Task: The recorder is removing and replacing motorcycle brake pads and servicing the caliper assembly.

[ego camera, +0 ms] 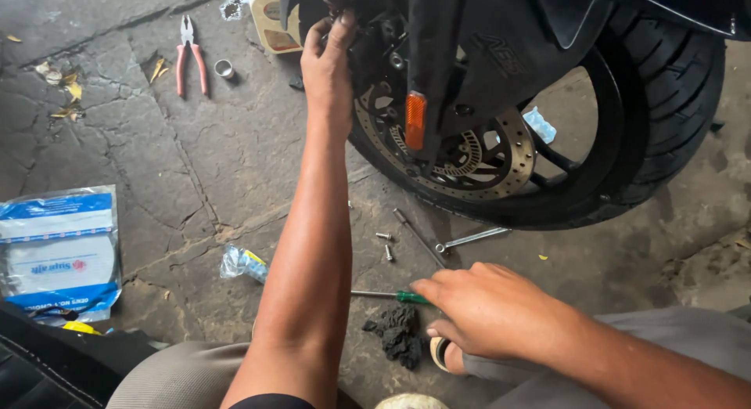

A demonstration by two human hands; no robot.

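My left hand (pixel 327 61) reaches up to the dark brake caliper area (pixel 368 33) at the front of a motorcycle wheel (pixel 547 119), fingers pinched on a small part there that I cannot make out. Below it sit the drilled brake disc (pixel 512 154) and an orange reflector (pixel 415 119) on the fork. My right hand (pixel 489 307) hovers low over the stone floor, fingers apart, its fingertips beside a green-handled screwdriver (pixel 391 295). A wrench (pixel 473 238), a thin rod (pixel 418 237) and two small bolts (pixel 386 245) lie just beyond that hand.
Red-handled pliers (pixel 190 55) and a small metal ring (pixel 224 68) lie at the far left. A blue-and-white plastic package (pixel 59 252) sits at the left edge. A crumpled wrapper (pixel 242 263), a black greasy lump (pixel 399 335) and a tape roll (pixel 438 353) lie near my knees.
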